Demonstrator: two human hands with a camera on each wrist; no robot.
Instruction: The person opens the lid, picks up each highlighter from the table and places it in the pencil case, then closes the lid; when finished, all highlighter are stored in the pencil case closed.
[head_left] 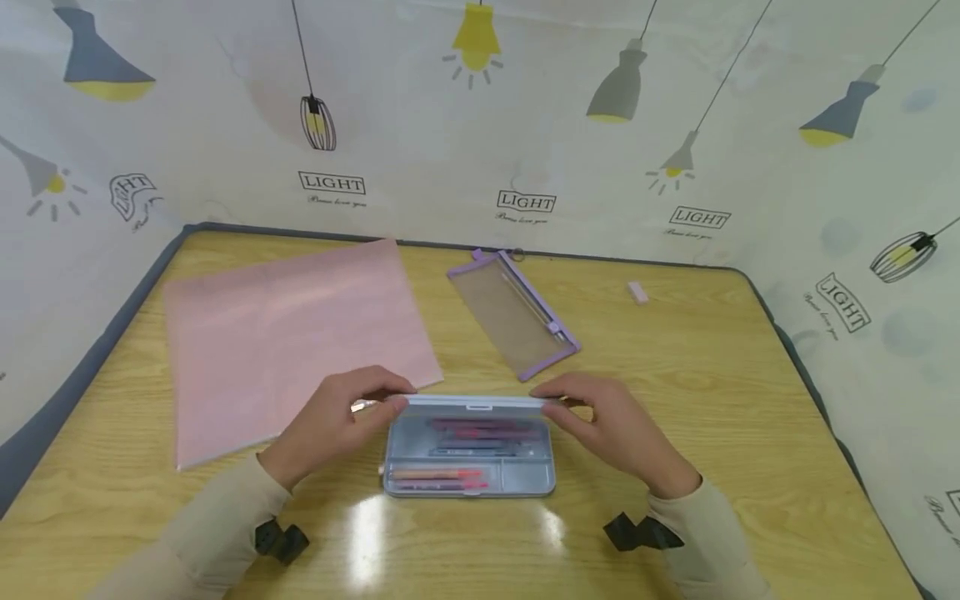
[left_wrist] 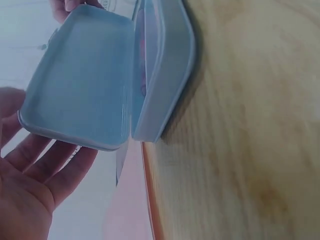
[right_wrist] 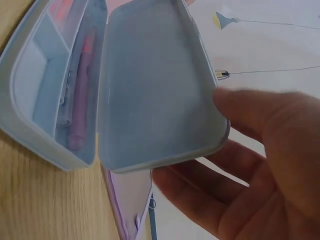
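A light blue pencil case [head_left: 528,479] lies on the table in front of the person, its hinged lid [left_wrist: 80,80] raised roughly upright. The left hand [head_left: 341,417] grips the lid's left end, thumb on the inner side and fingers behind. At the opposite end the right hand [head_left: 607,421] pinches the lid the same way; its thumb [right_wrist: 245,107] shows at the lid's edge in the right wrist view. Several pens [head_left: 480,433] fill the long rear compartment, among them a purple pen [right_wrist: 80,95]. More pens [head_left: 442,479] with pinkish ends lie in the front left compartment.
A large pink sheet [head_left: 292,342] covers the table's left part, reaching behind the left hand. Beyond the case lies a purple-edged zip pouch [head_left: 495,312] with slim items inside. A small pale pink block [head_left: 637,292] sits farther right. A patterned backdrop [head_left: 420,125] borders the table.
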